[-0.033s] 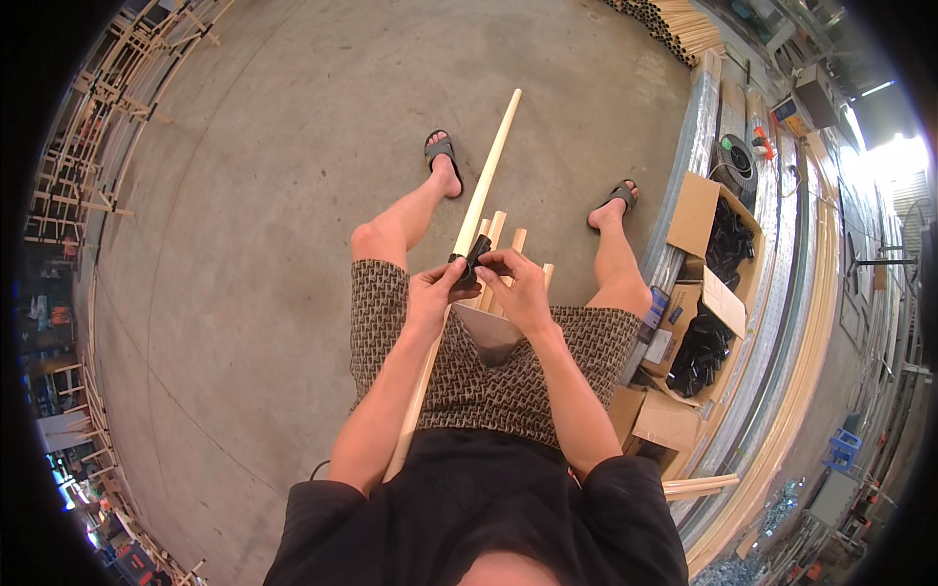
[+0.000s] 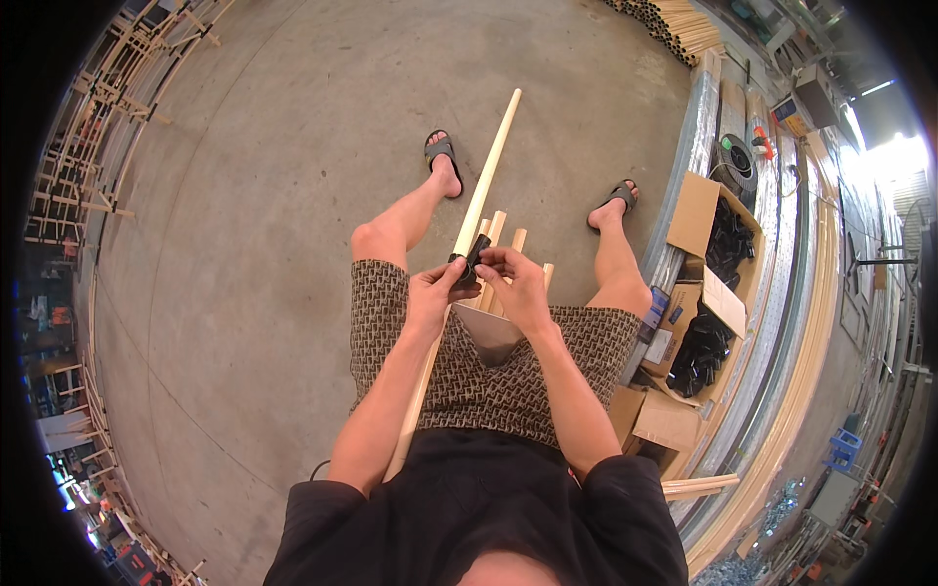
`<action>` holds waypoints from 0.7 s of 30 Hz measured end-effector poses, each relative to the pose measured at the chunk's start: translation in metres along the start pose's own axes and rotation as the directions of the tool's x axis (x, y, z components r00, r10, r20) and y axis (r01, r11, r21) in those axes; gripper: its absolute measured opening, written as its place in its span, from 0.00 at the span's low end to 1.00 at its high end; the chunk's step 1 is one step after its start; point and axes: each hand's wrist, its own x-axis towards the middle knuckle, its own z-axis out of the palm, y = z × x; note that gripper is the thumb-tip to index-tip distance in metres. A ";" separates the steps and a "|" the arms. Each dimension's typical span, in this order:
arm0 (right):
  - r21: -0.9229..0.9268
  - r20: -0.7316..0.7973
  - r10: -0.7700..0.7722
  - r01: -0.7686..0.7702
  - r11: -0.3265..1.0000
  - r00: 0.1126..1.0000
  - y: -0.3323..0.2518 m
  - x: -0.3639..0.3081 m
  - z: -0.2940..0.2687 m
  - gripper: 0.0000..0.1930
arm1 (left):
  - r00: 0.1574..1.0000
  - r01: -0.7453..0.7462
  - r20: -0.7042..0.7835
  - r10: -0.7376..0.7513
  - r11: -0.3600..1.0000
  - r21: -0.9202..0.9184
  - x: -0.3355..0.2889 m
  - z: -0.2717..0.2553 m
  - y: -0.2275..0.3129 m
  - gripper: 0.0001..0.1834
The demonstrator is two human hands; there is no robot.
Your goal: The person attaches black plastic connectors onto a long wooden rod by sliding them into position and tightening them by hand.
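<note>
A long pale cream pipe (image 2: 489,181) slants from beside my lap out over the floor, passing under my left hand. Around it sits a black pipe joint (image 2: 476,256), at the level of my knees. My left hand (image 2: 437,291) is closed on the joint and the pipe, thumb on top. The fingertips of my right hand (image 2: 518,285) pinch the joint's right side; whether they hold a small part there is hidden. Under my hands, several shorter pale pipes (image 2: 519,239) point away between my thighs, beside a grey metal plate (image 2: 489,334).
At my right stand cardboard boxes (image 2: 689,225) holding black fittings (image 2: 705,347), beside long wrapped bars and pipes (image 2: 806,293). A coil of black cable (image 2: 735,161) lies among them. Bundled tubes (image 2: 674,29) are stacked at the far right. Pipe frames (image 2: 107,107) stand at the far left.
</note>
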 end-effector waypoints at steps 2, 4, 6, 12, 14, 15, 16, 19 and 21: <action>0.239 -0.030 0.177 -0.165 0.957 0.984 0.005 0.004 0.005 0.20 | 1.000 -0.010 0.003 0.010 1.000 0.009 0.003 -0.002 -0.002 0.18; 0.281 0.060 0.204 -0.212 0.936 0.977 0.006 0.011 0.001 0.23 | 1.000 0.000 0.016 0.000 1.000 0.031 0.005 -0.006 0.001 0.19; 0.271 0.132 0.218 -0.247 0.930 0.967 0.006 0.018 -0.005 0.25 | 0.999 0.015 0.036 -0.018 0.997 0.072 0.006 -0.010 0.005 0.19; 0.161 0.296 0.263 -0.319 0.934 0.918 0.000 0.034 -0.021 0.27 | 0.993 0.054 0.089 -0.072 0.979 0.195 0.009 -0.014 0.016 0.20; 0.108 0.277 0.297 -0.337 0.936 0.914 -0.007 0.034 -0.024 0.28 | 0.991 0.069 0.101 -0.093 0.974 0.216 0.008 -0.013 0.023 0.19; 0.033 0.214 0.235 -0.248 0.968 0.948 -0.003 0.033 -0.023 0.27 | 0.989 0.074 0.108 -0.098 0.975 0.209 0.008 -0.013 0.024 0.19; -0.047 0.156 0.166 -0.161 0.986 0.974 0.006 0.032 -0.020 0.26 | 0.988 0.079 0.115 -0.104 0.976 0.202 0.009 -0.013 0.025 0.19; -0.062 0.026 0.090 -0.089 0.994 0.996 0.009 0.026 -0.010 0.22 | 0.991 0.073 0.100 -0.091 0.981 0.178 0.014 -0.017 0.022 0.19; 0.082 0.008 0.130 -0.130 0.988 0.991 0.006 0.022 -0.003 0.19 | 0.994 0.064 0.079 -0.077 0.985 0.162 0.015 -0.019 0.021 0.18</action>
